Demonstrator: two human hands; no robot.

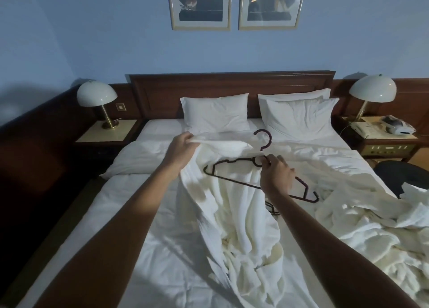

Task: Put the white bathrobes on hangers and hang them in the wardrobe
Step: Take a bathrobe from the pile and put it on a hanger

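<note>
Head view, two bathrobes (232, 214), two hangers (234, 182), two hands (276, 175).

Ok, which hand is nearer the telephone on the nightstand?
Right. The right hand grips the hanger mid-bed, nearer the telephone; the left hand grips the bathrobe farther left.

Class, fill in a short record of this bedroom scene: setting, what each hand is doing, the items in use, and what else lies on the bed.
setting: bed with white sheets
left hand: grips the raised bathrobe
right hand: holds the dark hanger near its neck
second bathrobe: crumpled at the right
second hanger: mostly hidden under the right wrist
stage: robe not yet on hanger
</note>
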